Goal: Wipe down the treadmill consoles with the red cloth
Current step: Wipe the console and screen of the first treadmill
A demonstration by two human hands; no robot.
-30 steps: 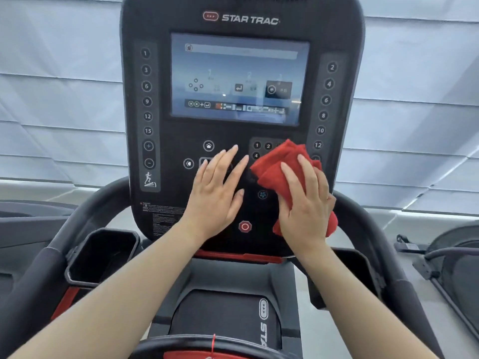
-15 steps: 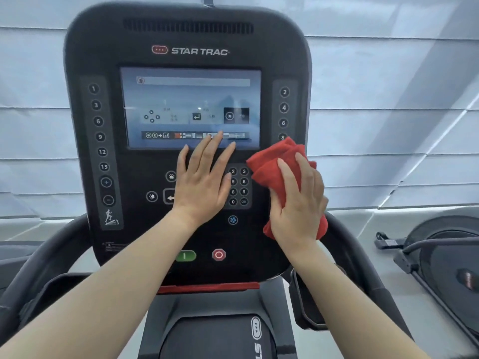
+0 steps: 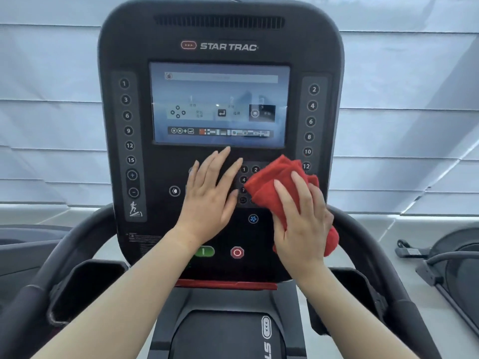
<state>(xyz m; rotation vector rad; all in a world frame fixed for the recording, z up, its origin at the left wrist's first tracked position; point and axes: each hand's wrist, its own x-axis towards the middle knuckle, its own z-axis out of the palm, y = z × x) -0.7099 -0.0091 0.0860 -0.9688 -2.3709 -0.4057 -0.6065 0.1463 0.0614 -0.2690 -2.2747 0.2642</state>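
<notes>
The black treadmill console [image 3: 145, 35] fills the middle of the frame, a tall panel with rounded corners and a slotted vent along its top edge. The red cloth [image 3: 269, 187] lies at the console's lower right, bunched into a soft, thick-piled wad over the right part of the number keypad [image 3: 245, 174] and close to the panel's right edge. The right hand [image 3: 303, 224] grips it: the fingers lie over the wad and bend slightly round it, holding it against the panel, and folds stick out above the fingertips and below the heel of the hand. The left hand [image 3: 210, 200] lies open and flat on the panel just left of the keypad, fingers straight and a little spread, their tips just under the lower edge of the glossy screen [image 3: 220, 104]. The two hands are near each other but do not touch. Bare panel shows below them around the round fan button [image 3: 253, 218], the green button [image 3: 204, 251] and the eight-sided red button [image 3: 237, 252]. Columns of round numbered buttons run down the left [image 3: 128, 130] and right [image 3: 311, 120] of the screen. A red strip [image 3: 225, 284] edges the console's bottom. Curved, matte dark handrails [image 3: 64, 255] sweep out to either side, with open space between them and the panel, above deep black cup holders [image 3: 85, 288]. Pale pleated blinds [image 3: 401, 99] fill the background.
</notes>
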